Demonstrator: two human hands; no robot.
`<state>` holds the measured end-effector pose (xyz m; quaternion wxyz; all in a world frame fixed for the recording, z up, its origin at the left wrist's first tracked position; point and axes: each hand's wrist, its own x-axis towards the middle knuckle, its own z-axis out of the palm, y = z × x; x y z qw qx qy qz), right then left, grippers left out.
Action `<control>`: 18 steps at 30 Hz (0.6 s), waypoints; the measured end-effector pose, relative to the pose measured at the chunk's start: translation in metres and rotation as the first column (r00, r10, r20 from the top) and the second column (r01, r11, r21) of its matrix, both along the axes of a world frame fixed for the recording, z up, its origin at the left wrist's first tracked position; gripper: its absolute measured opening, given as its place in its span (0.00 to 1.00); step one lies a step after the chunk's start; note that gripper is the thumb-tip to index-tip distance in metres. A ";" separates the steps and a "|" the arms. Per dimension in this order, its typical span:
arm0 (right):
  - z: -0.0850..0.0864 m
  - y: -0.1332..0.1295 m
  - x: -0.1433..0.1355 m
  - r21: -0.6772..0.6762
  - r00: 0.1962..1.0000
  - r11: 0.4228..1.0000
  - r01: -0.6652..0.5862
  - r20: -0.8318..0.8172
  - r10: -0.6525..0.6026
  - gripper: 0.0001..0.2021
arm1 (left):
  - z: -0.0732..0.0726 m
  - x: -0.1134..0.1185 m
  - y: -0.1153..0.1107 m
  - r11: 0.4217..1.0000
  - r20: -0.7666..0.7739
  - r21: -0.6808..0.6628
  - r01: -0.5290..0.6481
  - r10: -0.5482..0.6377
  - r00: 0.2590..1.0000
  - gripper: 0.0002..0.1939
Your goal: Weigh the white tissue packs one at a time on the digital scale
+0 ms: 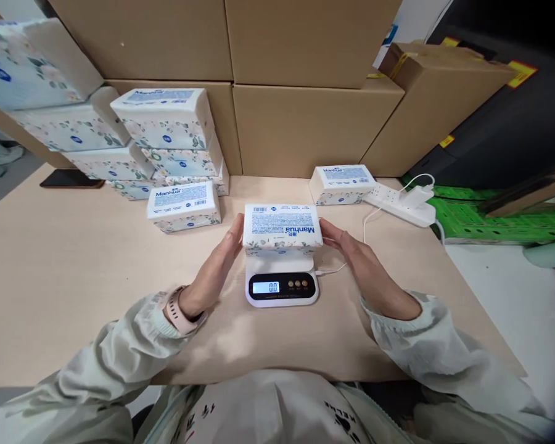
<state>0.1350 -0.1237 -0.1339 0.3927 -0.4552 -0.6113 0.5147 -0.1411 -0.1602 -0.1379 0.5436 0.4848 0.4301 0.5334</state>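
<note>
Between my left hand (218, 265) and my right hand (357, 262) is a white, flower-printed tissue pack (281, 225) marked Manhua, its lettering upside down to me. My fingers press its two short ends. Under the pack's near side shows a white digital kitchen scale (282, 302) with a lit display (266, 288) reading 0.0. Whether the pack's underside touches the weighing plate is hidden. A thin white cable (330, 271) leads from the scale's right side, passing near my right hand.
More tissue packs (182, 206) stand stacked at the left, beside a dark phone (71, 179). Another pack (342, 184) lies at the back right, next to a white power strip (400, 205). Cardboard boxes (305, 129) wall off the wooden table's (97, 296) far edge.
</note>
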 end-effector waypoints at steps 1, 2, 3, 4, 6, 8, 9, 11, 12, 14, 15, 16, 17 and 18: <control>-0.010 -0.001 0.000 0.069 0.995 0.993 0.096 -0.019 -0.095 0.25 | -0.006 -0.006 -0.002 1.000 -0.031 0.006 -0.019 0.020 0.999 0.30; -0.020 -0.002 0.001 0.141 0.981 0.971 0.193 -0.039 -0.190 0.24 | -0.013 -0.013 -0.004 0.998 -0.058 0.025 -0.057 0.059 0.997 0.30; -0.030 -0.003 0.002 0.208 0.962 0.939 0.273 -0.053 -0.268 0.24 | -0.020 -0.020 -0.006 0.993 -0.072 0.048 -0.107 0.110 0.991 0.30; -0.039 -0.005 0.003 0.263 0.945 0.909 0.324 -0.055 -0.322 0.23 | -0.027 -0.027 -0.007 0.985 -0.071 0.063 -0.162 0.167 0.983 0.30; -0.051 -0.006 0.005 0.340 0.927 0.867 0.365 -0.041 -0.374 0.23 | -0.038 -0.039 -0.009 0.969 -0.035 0.026 -0.247 0.248 0.968 0.30; -0.057 -0.006 0.006 0.398 0.915 0.836 0.378 -0.025 -0.402 0.23 | -0.045 -0.047 -0.009 0.957 0.016 -0.056 -0.285 0.286 0.958 0.30; -0.057 -0.006 0.007 0.426 0.906 0.815 0.392 -0.023 -0.423 0.23 | -0.047 -0.049 -0.008 0.953 0.034 -0.089 -0.291 0.295 0.955 0.30; -0.056 -0.004 0.007 0.477 0.878 0.765 0.433 -0.030 -0.477 0.23 | -0.047 -0.050 -0.007 0.946 0.051 -0.115 -0.302 0.309 0.950 0.31; -0.055 -0.004 0.006 0.496 0.863 0.741 0.453 -0.036 -0.503 0.23 | -0.047 -0.050 -0.007 0.946 0.053 -0.117 -0.301 0.309 0.950 0.32; -0.054 -0.003 0.006 0.513 0.842 0.711 0.481 -0.044 -0.538 0.23 | -0.046 -0.050 -0.006 0.948 0.059 -0.114 -0.297 0.304 0.951 0.31; -0.054 -0.003 0.005 0.516 0.837 0.705 0.487 -0.044 -0.545 0.23 | -0.046 -0.049 -0.006 0.949 0.064 -0.112 -0.295 0.303 0.951 0.30; -0.054 -0.003 0.005 0.517 0.837 0.705 0.486 -0.042 -0.546 0.23 | -0.047 -0.049 -0.006 0.949 0.070 -0.110 -0.296 0.304 0.950 0.30; -0.055 -0.004 0.005 0.517 0.840 0.708 0.481 -0.040 -0.541 0.23 | -0.047 -0.049 -0.006 0.948 0.076 -0.110 -0.298 0.307 0.949 0.29; -0.055 -0.004 0.005 0.517 0.845 0.712 0.475 -0.042 -0.533 0.23 | -0.047 -0.050 -0.006 0.947 0.083 -0.109 -0.302 0.311 0.947 0.29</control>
